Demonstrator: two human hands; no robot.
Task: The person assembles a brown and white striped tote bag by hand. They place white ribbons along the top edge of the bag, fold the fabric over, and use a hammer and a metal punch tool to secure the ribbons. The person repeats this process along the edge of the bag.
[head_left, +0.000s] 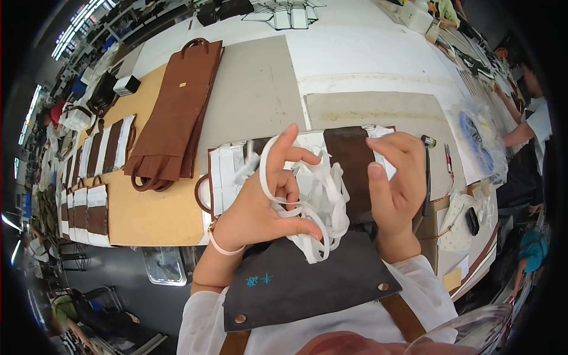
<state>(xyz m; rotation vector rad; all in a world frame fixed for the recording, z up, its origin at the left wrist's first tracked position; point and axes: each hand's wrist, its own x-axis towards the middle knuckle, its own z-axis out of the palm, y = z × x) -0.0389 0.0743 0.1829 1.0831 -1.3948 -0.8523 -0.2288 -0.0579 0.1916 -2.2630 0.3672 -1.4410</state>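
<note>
Stack of bags [177,112] lies on the desk [355,53] toward its left edge. Flat bag panel [349,160] lies at the near edge, centre. Hammer [427,171] lies just right of the panel. Plastic bag [479,142] lies near the right edge.

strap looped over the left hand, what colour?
White strap, looped over the left hand; head view.

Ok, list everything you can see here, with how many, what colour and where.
white straps: a bundle, white, looped over the left fingers
bag panel: one, brown and white, under the hands
brown bags: a stack, brown, far left of table
striped panels: several, brown and white, left table edge
grey board: one, grey, table centre
hammer: one, dark, right of hands
plastic bag: one, clear, far right
apron: one, dark grey, on the person
left hand: one, holding straps
right hand: one, on panel edge
</note>
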